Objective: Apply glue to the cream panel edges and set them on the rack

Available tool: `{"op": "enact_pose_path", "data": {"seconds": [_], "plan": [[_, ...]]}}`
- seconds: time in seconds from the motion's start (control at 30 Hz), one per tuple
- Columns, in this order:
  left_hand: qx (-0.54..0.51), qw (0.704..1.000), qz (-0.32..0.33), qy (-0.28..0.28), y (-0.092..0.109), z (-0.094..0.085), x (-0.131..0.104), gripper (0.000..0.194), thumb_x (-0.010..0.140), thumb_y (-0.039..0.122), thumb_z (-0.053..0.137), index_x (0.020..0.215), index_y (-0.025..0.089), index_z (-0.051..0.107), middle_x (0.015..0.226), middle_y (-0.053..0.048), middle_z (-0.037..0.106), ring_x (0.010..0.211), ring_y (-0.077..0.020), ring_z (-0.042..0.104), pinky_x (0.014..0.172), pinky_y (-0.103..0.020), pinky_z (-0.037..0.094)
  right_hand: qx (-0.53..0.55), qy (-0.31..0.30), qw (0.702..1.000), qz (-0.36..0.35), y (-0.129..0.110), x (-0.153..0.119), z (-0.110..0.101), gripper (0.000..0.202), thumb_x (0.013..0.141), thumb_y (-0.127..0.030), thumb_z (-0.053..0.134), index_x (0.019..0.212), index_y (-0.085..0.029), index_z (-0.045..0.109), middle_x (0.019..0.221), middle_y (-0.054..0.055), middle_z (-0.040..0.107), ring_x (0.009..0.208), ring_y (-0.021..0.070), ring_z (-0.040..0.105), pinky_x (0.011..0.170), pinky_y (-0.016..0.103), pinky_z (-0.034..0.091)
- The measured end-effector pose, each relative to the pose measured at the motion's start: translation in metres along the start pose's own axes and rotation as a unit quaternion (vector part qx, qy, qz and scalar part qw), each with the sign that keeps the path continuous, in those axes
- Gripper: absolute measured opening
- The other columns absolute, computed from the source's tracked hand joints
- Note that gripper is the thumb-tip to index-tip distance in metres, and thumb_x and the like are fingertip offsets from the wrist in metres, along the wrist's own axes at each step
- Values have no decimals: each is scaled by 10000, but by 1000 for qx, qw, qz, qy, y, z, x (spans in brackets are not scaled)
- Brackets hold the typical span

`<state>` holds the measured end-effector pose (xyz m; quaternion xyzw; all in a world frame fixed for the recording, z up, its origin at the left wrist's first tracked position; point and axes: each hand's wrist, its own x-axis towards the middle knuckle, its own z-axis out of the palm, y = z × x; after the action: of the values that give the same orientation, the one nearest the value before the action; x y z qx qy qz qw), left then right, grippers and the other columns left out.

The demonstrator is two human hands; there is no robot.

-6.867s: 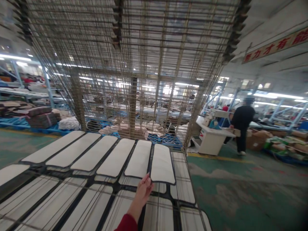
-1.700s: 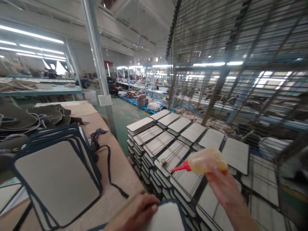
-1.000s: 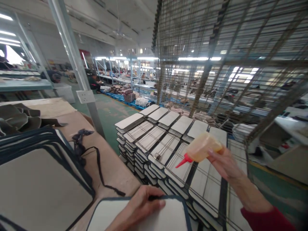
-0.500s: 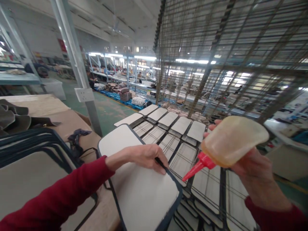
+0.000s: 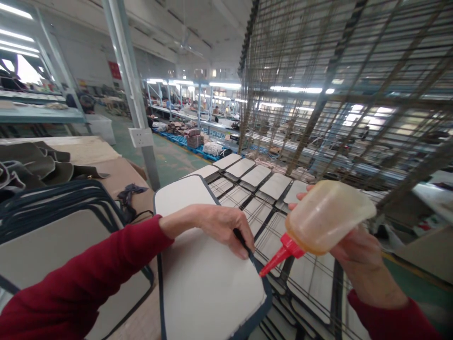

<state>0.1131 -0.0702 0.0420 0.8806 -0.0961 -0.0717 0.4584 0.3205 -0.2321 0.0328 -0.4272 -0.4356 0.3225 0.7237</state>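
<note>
A white panel with rounded corners and a dark blue edge (image 5: 208,288) lies tilted in front of me. My left hand (image 5: 224,229) pinches its right edge, thumb and fingers closed on the dark border. In my right hand (image 5: 357,252) is a squeeze bottle (image 5: 325,217), holding yellowish liquid and tipped down to the left. Its red nozzle (image 5: 278,257) points at the panel's right edge, the tip at or very close to the dark border. Part of my right hand is hidden behind the bottle.
More edged panels are stacked at left (image 5: 53,250). A wire rack (image 5: 311,278) with several white panels spreads ahead, its raised mesh (image 5: 336,71) towering at right. Dark cut pieces (image 5: 38,163) lie on a table beside a metal post (image 5: 136,94) with a socket (image 5: 141,137).
My right hand has brought the bottle left and slightly down, so the nozzle tip now meets or nearly meets the panel's edge. My left hand keeps its pinch. The view has turned slightly left.
</note>
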Motion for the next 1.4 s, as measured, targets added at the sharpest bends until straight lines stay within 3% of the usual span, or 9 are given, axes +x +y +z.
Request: {"op": "enact_pose_path", "data": {"seconds": [0.33, 0.77, 0.87, 1.13, 1.3, 1.4], "plan": [[-1, 1000, -10, 11, 6, 3, -6, 200, 782, 145, 653, 944, 58, 732, 940, -130, 735, 830, -200, 658, 776, -262, 498, 20, -123, 992, -32, 2, -3, -8, 617, 620, -479, 785, 1171, -255, 620, 1122, 112, 658, 941, 293, 658, 779, 413, 538], [-25, 999, -8, 23, 4, 5, -8, 179, 774, 170, 665, 920, 107, 746, 920, -88, 743, 821, -185, 661, 765, -240, 494, 7, -132, 991, -37, 2, -4, -14, 596, 650, -493, 764, 1196, -331, 588, 1165, 50, 648, 1031, 291, 626, 832, 414, 530], [-32, 999, -7, 30, 2, 5, -10, 164, 775, 173, 664, 905, 118, 749, 896, -79, 743, 803, -172, 654, 760, -233, 488, 5, -123, 992, -25, 4, -7, -16, 602, 656, -510, 753, 1207, -348, 574, 1189, 45, 636, 1052, 291, 615, 856, 421, 520], [-68, 995, -34, 58, 0, 1, -20, 232, 784, 298, 672, 919, 126, 747, 883, -78, 731, 788, -185, 629, 750, -255, 471, -8, -14, 999, -49, 13, -12, -32, 725, 576, -482, 787, 1236, -298, 549, 1253, 67, 590, 1055, 321, 606, 869, 475, 513], [-70, 993, -38, 86, -5, -1, -25, 280, 785, 357, 665, 921, 126, 747, 815, -52, 709, 740, -163, 581, 716, -236, 450, 2, -5, 998, -64, 10, -20, -20, 640, 606, -477, 774, 1190, -289, 590, 1165, 103, 638, 1008, 351, 625, 793, 499, 543], [-59, 991, -38, 114, -9, -3, -28, 306, 799, 376, 640, 904, 105, 737, 757, -43, 670, 693, -145, 535, 664, -223, 424, 10, 16, 996, -92, 10, -26, -15, 577, 633, -451, 763, 1165, -295, 604, 1158, 93, 644, 1006, 338, 628, 832, 501, 530]]}}
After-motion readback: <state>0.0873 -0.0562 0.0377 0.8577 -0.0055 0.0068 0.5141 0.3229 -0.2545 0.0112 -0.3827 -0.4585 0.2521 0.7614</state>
